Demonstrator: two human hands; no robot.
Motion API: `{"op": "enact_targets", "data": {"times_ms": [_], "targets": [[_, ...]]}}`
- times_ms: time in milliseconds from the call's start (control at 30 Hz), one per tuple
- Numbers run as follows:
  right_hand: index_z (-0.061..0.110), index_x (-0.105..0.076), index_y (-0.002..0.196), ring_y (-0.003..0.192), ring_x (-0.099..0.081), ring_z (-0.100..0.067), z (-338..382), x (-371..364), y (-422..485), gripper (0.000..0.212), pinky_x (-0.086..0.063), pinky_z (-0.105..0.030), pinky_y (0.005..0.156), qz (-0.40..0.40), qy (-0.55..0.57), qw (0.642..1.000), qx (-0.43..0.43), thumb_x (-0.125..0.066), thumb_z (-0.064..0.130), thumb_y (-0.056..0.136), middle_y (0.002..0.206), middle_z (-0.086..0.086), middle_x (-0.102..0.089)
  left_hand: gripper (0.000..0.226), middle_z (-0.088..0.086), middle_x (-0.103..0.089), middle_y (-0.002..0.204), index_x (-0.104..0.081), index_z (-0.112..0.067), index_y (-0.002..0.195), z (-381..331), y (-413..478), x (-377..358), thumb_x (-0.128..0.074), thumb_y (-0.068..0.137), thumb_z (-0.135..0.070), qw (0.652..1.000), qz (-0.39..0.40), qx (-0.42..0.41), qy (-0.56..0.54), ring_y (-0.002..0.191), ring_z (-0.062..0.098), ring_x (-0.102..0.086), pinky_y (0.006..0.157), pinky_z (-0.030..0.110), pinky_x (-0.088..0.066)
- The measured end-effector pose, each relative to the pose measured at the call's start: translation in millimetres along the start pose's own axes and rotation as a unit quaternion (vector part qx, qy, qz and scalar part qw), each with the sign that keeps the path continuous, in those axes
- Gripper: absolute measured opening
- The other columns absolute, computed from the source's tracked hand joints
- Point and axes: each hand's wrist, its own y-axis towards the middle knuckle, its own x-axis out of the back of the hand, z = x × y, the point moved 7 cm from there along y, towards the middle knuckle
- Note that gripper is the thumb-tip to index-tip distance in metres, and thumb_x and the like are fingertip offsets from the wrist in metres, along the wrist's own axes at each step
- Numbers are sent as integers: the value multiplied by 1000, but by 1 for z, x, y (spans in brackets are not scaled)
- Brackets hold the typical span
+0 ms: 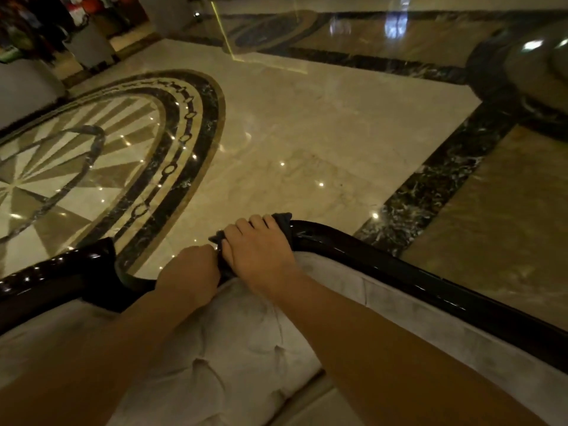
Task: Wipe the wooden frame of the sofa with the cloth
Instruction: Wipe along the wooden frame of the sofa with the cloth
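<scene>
The sofa's dark glossy wooden frame runs along the top of its tufted grey back, from lower left to lower right. A dark cloth lies draped over the top rail near the middle. My right hand presses flat on the cloth, fingers curled over the rail. My left hand sits right beside it, closed around the rail and the cloth's left end. Most of the cloth is hidden under my hands.
Beyond the sofa lies a polished marble floor with a round inlaid pattern at the left and dark border strips at the right. White planters stand at the far left.
</scene>
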Motion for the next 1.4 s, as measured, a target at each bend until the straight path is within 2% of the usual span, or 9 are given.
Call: {"op": "enact_targets", "data": {"times_ms": [67, 167, 333, 500, 700, 800, 900, 1233, 1400], "targets": [[14, -61, 111, 103, -55, -31, -24, 4, -5, 33, -36, -44, 94, -22, 11, 999, -41, -35, 33, 103, 112, -8, -66, 17, 15, -64, 107, -54, -9, 101, -17, 10, 7, -43, 98, -22, 996, -39, -12, -79, 83, 22, -55, 76, 33, -42], [14, -62, 109, 100, -57, -31, -70, 11, -20, 33, -39, -45, 90, -55, 14, 992, -115, -36, 33, 102, 109, -8, -67, 36, 19, -64, 113, -54, -6, 115, -59, 26, 14, -30, 101, -30, 973, -99, -52, -200, 98, 34, -60, 90, 47, -45], [17, -54, 120, 102, -56, -31, -153, 12, -89, 34, -40, -43, 86, -31, 6, 976, -217, -31, 35, 102, 113, -7, -62, 44, 15, -63, 112, -51, -18, 116, -151, 30, 17, -23, 97, -46, 972, -200, -118, 28, 99, 41, -56, 88, 53, -41], [18, -53, 114, 97, -57, -29, -225, 41, -207, 32, -44, -43, 83, 26, -80, 955, -285, -31, 37, 102, 108, -6, -62, 45, 11, -63, 111, -57, -20, 110, -272, 1, -8, -24, 96, -47, 949, -170, -249, 89, 102, 38, -53, 96, 51, -35], [17, -51, 109, 99, -54, -30, -258, 86, -291, 28, -41, -43, 84, 74, -104, 935, -331, -29, 34, 103, 109, -8, -59, 41, 3, -62, 117, -52, -22, 111, -386, -50, -43, -17, 99, -40, 930, -103, -351, 13, 106, 29, -53, 94, 42, -35], [16, -52, 113, 102, -54, -31, -266, 114, -332, 29, -41, -43, 88, 73, -91, 932, -343, -30, 33, 104, 113, -9, -59, 55, 6, -65, 105, -59, -18, 103, -418, -79, -41, -10, 94, -42, 910, -108, -399, -19, 96, 30, -57, 85, 44, -40], [15, -55, 111, 97, -56, -30, -272, 141, -373, 29, -42, -43, 84, 49, -88, 924, -369, -34, 34, 103, 109, -8, -62, 50, 8, -66, 96, -61, -14, 95, -452, -114, -36, -16, 97, -37, 885, -127, -446, -49, 86, 30, -57, 77, 46, -44], [18, -53, 123, 106, -54, -28, -293, 182, -535, 40, -40, -44, 95, 29, -81, 879, -469, -27, 38, 101, 120, -6, -60, 39, 8, -66, 84, -63, -13, 84, -558, -241, -40, -30, 96, -29, 809, -201, -552, 0, 77, 30, -58, 67, 42, -43], [15, -54, 130, 115, -53, -30, -297, 189, -593, 43, -36, -49, 104, 26, -108, 876, -469, -35, 37, 99, 127, -8, -60, 33, 6, -66, 84, -63, -15, 84, -593, -282, -54, -36, 95, -30, 828, -203, -522, 14, 78, 29, -59, 70, 43, -40]]}}
